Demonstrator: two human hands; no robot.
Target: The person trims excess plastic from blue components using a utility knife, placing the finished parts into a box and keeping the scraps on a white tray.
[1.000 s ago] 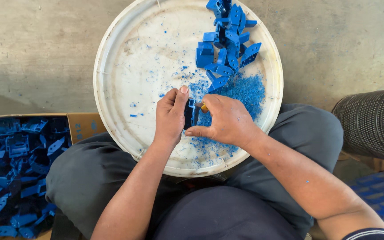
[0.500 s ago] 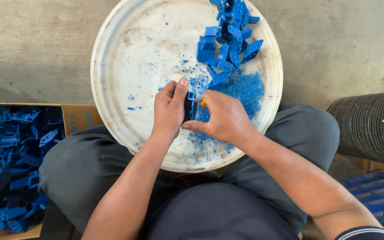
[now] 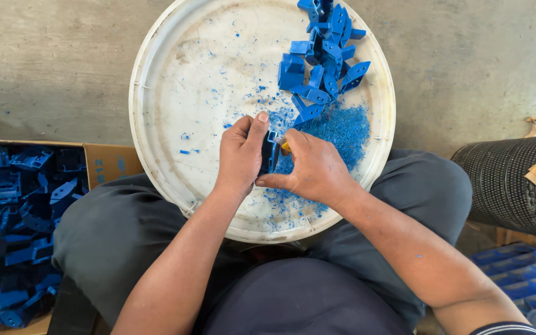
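Observation:
My left hand (image 3: pixel 241 155) grips a small blue plastic part (image 3: pixel 270 151) over a round white tray (image 3: pixel 175 93) resting on my lap. Pressed against that part from the right, my right hand (image 3: pixel 315 171) holds a small tool with a yellow handle (image 3: pixel 285 146); its blade is hidden by my fingers. A pile of similar blue plastic parts (image 3: pixel 322 56) lies at the tray's upper right. Blue shavings (image 3: pixel 339 129) cover the tray just beyond my right hand.
A cardboard box (image 3: pixel 103 164) full of several blue plastic parts (image 3: pixel 13 223) stands at my left. A dark mesh cylinder (image 3: pixel 507 186) lies at the right, with blue crates (image 3: pixel 522 279) below it. Concrete floor lies beyond the tray.
The view has shifted slightly; both hands stay together on the blue part with only small movements.

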